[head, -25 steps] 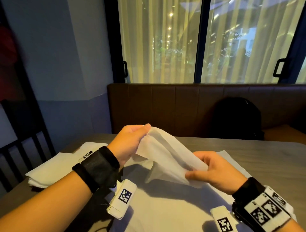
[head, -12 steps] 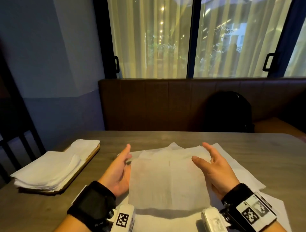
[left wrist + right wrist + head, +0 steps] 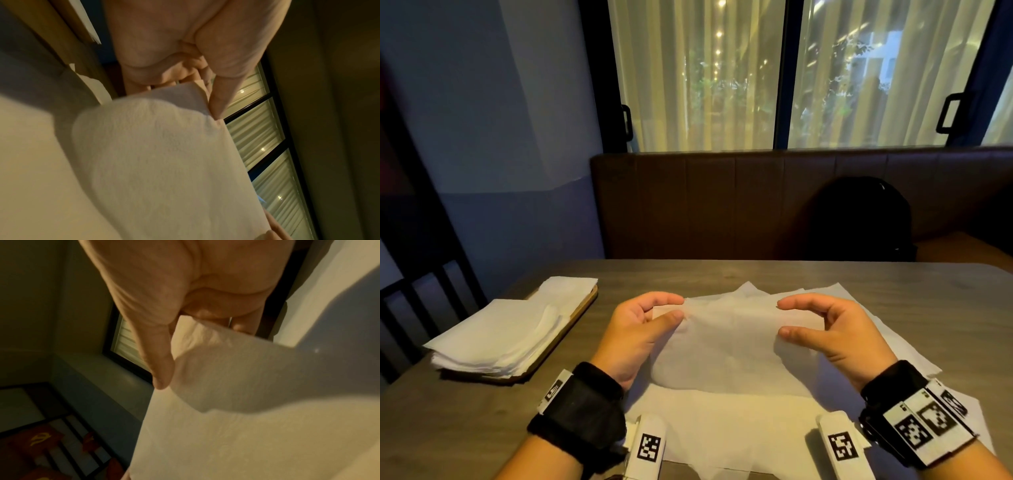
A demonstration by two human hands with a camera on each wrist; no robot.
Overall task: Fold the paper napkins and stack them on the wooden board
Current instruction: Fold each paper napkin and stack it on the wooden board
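A white paper napkin (image 3: 726,346) bows up over the spread napkins (image 3: 722,425), its rounded bend toward me. My left hand (image 3: 676,307) pinches its left far corner between thumb and fingers. My right hand (image 3: 783,317) pinches the right far corner the same way. In the left wrist view the left thumb (image 3: 218,104) presses on the napkin (image 3: 164,154). In the right wrist view the right thumb (image 3: 160,369) lies on the napkin (image 3: 230,379). At the left, the wooden board (image 3: 585,306) carries a stack of folded napkins (image 3: 500,337).
The grey-brown table (image 3: 722,274) runs to a brown padded bench, where a black backpack (image 3: 859,219) sits. A dark chair back (image 3: 417,301) stands past the table's left edge. Curtained windows fill the back wall.
One second ago both hands held the napkin up in the air. Half a second ago it lay flat with open hands beside it. Now both hands pinch its corners and it bows up.
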